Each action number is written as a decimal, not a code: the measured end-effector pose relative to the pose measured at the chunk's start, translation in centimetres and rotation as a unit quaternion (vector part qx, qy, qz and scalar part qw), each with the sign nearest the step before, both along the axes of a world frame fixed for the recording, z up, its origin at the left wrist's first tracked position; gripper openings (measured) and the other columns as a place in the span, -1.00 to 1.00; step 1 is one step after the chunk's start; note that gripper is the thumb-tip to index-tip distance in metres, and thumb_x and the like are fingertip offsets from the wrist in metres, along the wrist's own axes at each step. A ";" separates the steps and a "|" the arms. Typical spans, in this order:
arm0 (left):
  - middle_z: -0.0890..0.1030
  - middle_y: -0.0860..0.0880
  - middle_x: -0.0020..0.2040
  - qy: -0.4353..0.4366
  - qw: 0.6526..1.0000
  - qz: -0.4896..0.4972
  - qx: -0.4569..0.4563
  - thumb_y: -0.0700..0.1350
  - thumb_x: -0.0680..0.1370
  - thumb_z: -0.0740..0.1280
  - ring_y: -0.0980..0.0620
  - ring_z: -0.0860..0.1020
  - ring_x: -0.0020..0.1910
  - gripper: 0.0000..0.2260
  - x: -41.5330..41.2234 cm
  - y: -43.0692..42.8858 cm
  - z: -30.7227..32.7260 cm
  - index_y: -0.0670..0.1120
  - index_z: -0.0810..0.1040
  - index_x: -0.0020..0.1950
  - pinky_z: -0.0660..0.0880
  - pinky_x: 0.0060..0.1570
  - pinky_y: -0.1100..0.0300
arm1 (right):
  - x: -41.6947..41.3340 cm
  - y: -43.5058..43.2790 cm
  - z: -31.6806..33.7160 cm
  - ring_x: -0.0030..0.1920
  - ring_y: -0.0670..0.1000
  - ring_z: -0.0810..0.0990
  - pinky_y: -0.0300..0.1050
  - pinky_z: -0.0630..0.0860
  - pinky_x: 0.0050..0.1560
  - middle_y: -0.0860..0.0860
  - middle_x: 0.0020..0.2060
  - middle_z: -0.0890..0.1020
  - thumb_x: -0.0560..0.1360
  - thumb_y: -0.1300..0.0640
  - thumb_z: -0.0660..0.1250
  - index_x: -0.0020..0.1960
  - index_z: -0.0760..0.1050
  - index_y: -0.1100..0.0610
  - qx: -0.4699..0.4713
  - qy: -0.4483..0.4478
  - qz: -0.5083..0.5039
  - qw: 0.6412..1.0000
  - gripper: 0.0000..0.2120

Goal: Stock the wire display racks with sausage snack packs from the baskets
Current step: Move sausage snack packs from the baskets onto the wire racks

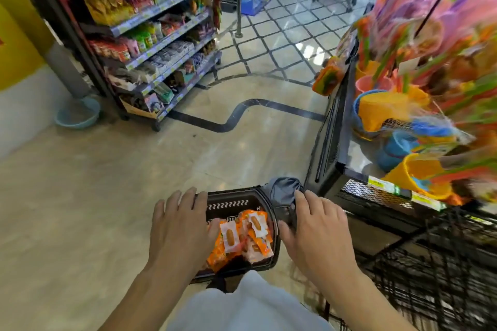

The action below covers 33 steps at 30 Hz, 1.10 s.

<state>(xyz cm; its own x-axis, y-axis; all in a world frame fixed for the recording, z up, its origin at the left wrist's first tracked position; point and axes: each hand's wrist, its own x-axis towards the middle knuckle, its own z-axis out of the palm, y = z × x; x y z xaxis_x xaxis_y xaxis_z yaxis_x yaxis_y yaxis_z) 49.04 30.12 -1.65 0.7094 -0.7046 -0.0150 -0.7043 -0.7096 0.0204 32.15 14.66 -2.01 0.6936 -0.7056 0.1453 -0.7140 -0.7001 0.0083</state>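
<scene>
Shop aisle with a glossy beige tile floor (107,196) and tall stocked snack shelving (150,43) on my left. My left hand (180,228) is spread flat over the left rim of the black plastic basket (236,197), gripping nothing. Orange-and-white sausage snack packs (242,234) are piled inside it. My right hand (320,234) is loose and empty over the right rim, with the black wire rack (430,263) beside it.

Sausage packs (242,234) in basket (234,197) on floor, snack shelves (150,35) far left, wire rack (430,263) right.

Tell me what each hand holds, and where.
Nothing plainly. The left hand is spread over the left rim of the basket, and the right hand is spread beside its right rim. Neither grips anything.
</scene>
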 end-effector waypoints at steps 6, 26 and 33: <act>0.67 -0.17 0.20 -0.021 0.991 -0.131 -0.008 0.18 0.50 0.26 -0.25 0.63 0.16 -0.49 1.3 0.3 1.3 -0.15 0.66 0.23 0.55 0.11 -0.19 | -2.9 3.8 1.5 0.11 0.24 0.67 0.22 0.62 0.11 0.17 0.17 0.68 0.44 -0.24 0.36 0.33 0.59 0.19 -0.011 -0.007 -0.122 0.992 -0.36; 0.24 0.06 0.63 0.017 0.848 -0.525 0.079 0.31 0.63 0.11 -0.04 0.21 0.59 -0.38 -22.1 -3.0 4.0 0.07 0.20 0.64 0.16 0.55 -0.05 | -27.3 23.0 1.4 0.10 0.24 0.66 0.19 0.62 0.09 0.15 0.17 0.68 0.42 -0.21 0.48 0.33 0.58 0.20 0.040 0.009 -0.549 0.835 -0.35; 0.25 0.06 0.63 -0.005 0.807 -0.585 0.081 0.32 0.63 0.12 -0.04 0.21 0.59 -0.37 -38.0 -2.2 4.0 0.08 0.21 0.63 0.15 0.56 -0.07 | -40.6 27.3 0.6 0.07 0.25 0.68 0.21 0.64 0.04 0.17 0.15 0.69 0.48 -0.24 0.21 0.30 0.61 0.22 0.006 -0.018 -0.619 0.785 -0.36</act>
